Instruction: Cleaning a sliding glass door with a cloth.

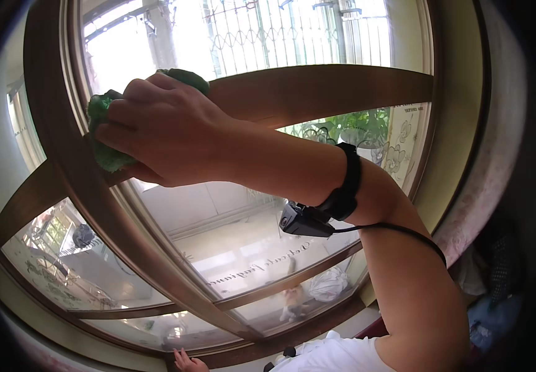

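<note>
My right hand (pixel 170 125) grips a green cloth (pixel 110 151), pressed to the brown frame of a glass sliding door (pixel 324 90) where the crossbar meets the upright. Parts of the cloth stick out past the fingers on both sides. A black strap with a small camera (pixel 307 218) and a cable is on the forearm. At the bottom edge, my left hand (pixel 189 362) is partly in view near the door's lower frame, fingers spread, with nothing seen in it. Printed script and flower drawings mark the glass.
Behind the glass are a folding metal lattice (pixel 272 37), green plants (pixel 365 128), a white plastic bag (pixel 328 282) and what looks like a cat (pixel 292 302). At the lower right lies blue fabric (pixel 493 321), beside a pale curved wall edge (pixel 486 186).
</note>
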The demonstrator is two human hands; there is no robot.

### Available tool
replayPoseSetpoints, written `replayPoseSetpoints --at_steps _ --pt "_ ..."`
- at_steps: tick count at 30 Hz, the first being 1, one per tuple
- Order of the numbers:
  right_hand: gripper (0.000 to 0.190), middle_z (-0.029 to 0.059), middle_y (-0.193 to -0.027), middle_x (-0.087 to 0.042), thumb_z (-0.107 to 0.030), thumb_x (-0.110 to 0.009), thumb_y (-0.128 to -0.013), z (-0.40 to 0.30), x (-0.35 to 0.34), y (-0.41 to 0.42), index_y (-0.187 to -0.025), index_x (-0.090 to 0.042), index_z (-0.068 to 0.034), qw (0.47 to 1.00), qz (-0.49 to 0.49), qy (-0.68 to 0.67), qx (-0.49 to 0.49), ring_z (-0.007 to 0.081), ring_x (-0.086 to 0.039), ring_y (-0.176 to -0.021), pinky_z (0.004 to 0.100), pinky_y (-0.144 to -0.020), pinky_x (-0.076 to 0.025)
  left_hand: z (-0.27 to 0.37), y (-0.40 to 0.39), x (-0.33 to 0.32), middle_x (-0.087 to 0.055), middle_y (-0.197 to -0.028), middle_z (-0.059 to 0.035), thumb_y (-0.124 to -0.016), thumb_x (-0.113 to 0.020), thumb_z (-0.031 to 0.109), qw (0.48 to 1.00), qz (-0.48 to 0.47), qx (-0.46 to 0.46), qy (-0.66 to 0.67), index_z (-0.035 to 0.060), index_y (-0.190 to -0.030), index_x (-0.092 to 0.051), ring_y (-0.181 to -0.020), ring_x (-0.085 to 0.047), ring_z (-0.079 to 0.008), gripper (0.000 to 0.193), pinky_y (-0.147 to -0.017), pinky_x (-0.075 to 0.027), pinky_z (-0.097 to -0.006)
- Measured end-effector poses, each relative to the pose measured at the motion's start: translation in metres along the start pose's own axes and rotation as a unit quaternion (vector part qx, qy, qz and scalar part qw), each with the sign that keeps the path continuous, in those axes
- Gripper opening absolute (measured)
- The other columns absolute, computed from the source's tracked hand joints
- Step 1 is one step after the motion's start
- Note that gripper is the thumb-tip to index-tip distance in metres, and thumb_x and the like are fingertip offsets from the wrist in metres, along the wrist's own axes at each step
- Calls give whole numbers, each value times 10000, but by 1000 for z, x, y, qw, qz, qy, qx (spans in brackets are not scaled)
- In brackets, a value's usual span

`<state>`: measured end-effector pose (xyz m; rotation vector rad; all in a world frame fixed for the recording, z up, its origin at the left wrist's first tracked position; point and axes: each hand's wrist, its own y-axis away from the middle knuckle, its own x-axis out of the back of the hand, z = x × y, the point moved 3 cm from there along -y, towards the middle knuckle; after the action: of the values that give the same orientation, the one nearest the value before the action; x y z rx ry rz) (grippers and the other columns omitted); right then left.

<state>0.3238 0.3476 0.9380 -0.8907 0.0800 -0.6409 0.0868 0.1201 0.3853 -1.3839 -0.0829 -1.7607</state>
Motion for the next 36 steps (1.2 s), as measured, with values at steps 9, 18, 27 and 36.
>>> replayPoseSetpoints --at_steps 9,18,27,36 --pt "452 21 -1038 -564 -304 -704 -674 90 122 124 -1087 -585 -163 991 5 113 -77 247 -534 -958 405 -845 -456 16 9 30 -451 -1349 -223 -719 -497 52 999 -20 -35 12 45 -1206 -571 -1222 -439 -373 492 -1017 -337 -460" --pt "283 139 -964 -594 -204 -559 -814 190 254 269 -1042 -586 -38 927 51 334 -165 332 -542 -909 425 -836 -423 53 2 34 -477 -1311 -249 -742 -501 56 999 -34 -22 2 6 -1183 -575 -1193 -454 -411 450 -1024 -351 -458" --pt "298 212 -854 -600 -253 -480 -909 234 326 349 -1036 -583 -4 861 27 309 -403 335 -589 -830 415 -744 -463 169 -31 63 -477 -1302 -213 -758 -443 -36 942 49 -324 67 -32 -1143 -533 -1231 -433 -370 395 -1077 -267 -538" --pt "488 159 -1122 -600 -376 -345 -949 78 272 394 -1243 -508 -22 520 297 -511 -617 278 -599 -1004 402 -786 -523 327 -29 114 -573 -1193 -208 -776 -438 -25 752 13 -600 273 17 -1070 -604 -1114 -546 -391 340 -953 -420 -500"
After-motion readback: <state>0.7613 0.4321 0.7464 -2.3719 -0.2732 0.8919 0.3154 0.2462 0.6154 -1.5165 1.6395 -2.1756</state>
